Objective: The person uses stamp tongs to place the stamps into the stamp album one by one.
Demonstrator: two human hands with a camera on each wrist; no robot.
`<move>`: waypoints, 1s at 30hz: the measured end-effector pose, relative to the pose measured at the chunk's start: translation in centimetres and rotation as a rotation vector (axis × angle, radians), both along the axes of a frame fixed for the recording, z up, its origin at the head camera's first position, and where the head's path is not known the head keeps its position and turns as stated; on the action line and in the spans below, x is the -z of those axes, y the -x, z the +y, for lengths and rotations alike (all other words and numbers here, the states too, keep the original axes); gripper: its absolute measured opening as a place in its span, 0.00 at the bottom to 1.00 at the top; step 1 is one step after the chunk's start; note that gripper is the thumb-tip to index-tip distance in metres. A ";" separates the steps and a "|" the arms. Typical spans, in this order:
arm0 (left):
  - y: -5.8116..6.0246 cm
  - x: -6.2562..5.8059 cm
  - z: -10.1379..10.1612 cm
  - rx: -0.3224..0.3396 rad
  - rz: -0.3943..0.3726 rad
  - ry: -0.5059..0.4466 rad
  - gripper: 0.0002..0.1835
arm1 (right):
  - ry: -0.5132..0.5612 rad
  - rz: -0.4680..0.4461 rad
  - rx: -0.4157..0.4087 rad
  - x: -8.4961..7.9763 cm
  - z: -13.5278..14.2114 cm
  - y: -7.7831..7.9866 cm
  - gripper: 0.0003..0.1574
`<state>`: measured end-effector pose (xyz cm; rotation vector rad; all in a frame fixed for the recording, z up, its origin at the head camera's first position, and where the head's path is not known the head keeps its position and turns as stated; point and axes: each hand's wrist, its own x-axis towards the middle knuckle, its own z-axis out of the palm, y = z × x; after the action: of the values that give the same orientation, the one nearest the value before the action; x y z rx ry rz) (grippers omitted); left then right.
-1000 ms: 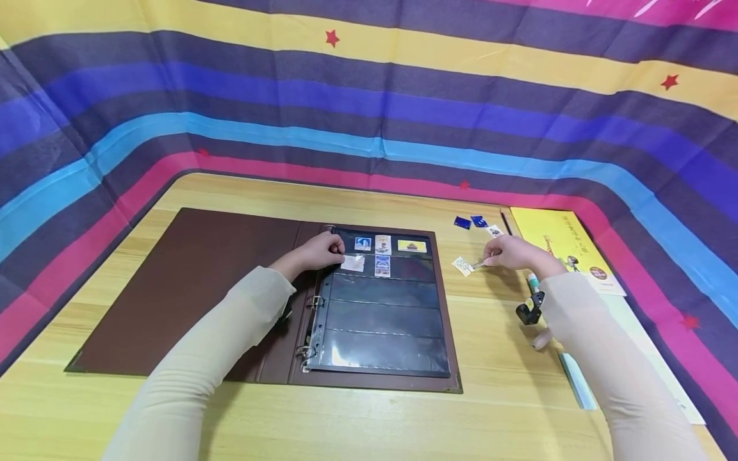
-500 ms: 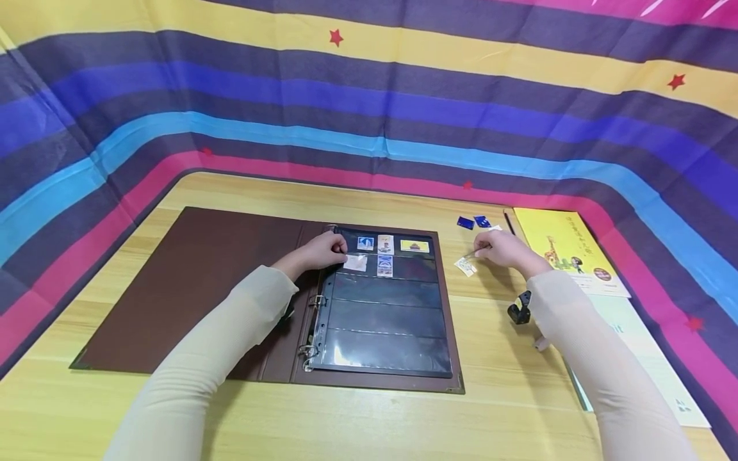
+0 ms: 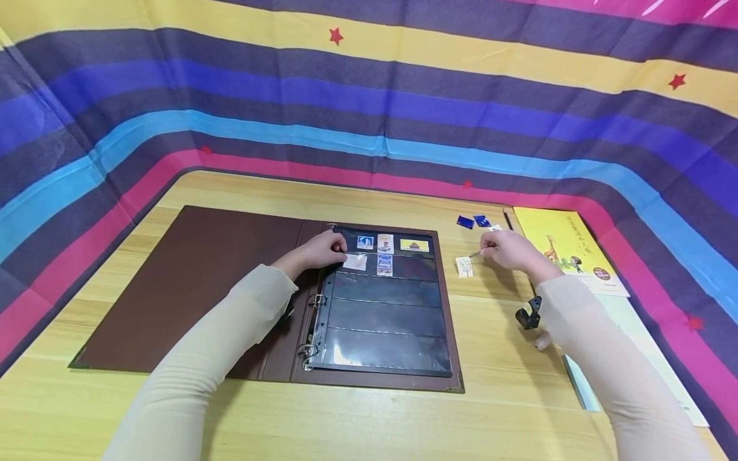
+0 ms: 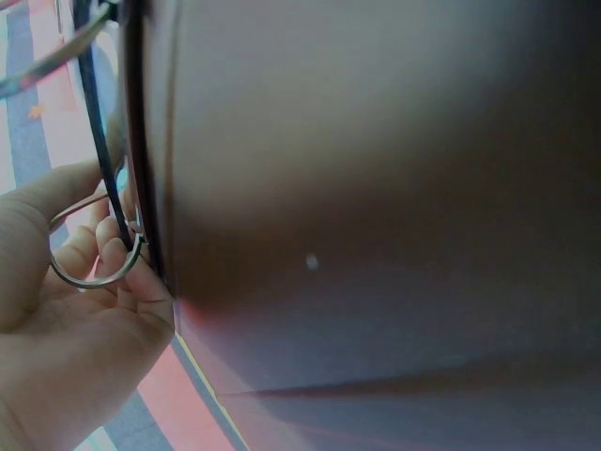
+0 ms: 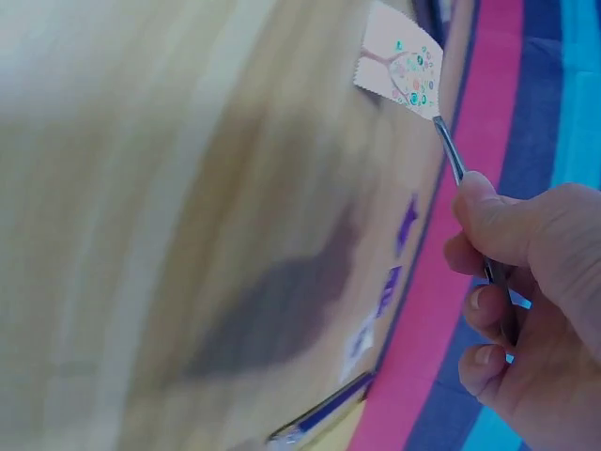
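Note:
In the head view, a brown ring-binder stamp album (image 3: pixel 190 288) lies unfolded on the table. Its black pocket page (image 3: pixel 386 314) has several stamps in the top two rows, including a pale stamp (image 3: pixel 355 262) at the second row's left. My left hand (image 3: pixel 317 250) pinches the page at its ring-side edge beside that pale stamp; in the left wrist view a metal ring (image 4: pixel 99 282) crosses in front of the fingers. My right hand (image 3: pixel 510 251) grips metal tweezers (image 5: pixel 449 148), whose tips meet the corner of a white stamp with a tree design (image 5: pixel 404 64), right of the album.
Two dark blue stamps (image 3: pixel 465 222) and a partly covered white one lie behind my right hand. A dark pen (image 3: pixel 508 219), a yellow booklet (image 3: pixel 553 237) and pale paper (image 3: pixel 640 339) lie on the right. A striped cloth (image 3: pixel 369 115) surrounds the table's far side.
The white stamp at the tweezers has turned to stand straighter. My right hand moved left, then slightly back right. My left hand stays at the page.

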<state>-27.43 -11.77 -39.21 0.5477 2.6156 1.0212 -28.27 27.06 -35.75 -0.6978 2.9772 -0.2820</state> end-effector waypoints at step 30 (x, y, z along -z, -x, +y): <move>-0.1 -0.2 -0.1 0.032 0.020 -0.024 0.05 | 0.146 -0.006 0.168 0.4 -10.5 1.3 0.05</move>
<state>-27.28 -11.83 -39.03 0.6061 2.6062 1.0443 -29.57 16.61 -36.14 -0.4567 3.0372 -0.5157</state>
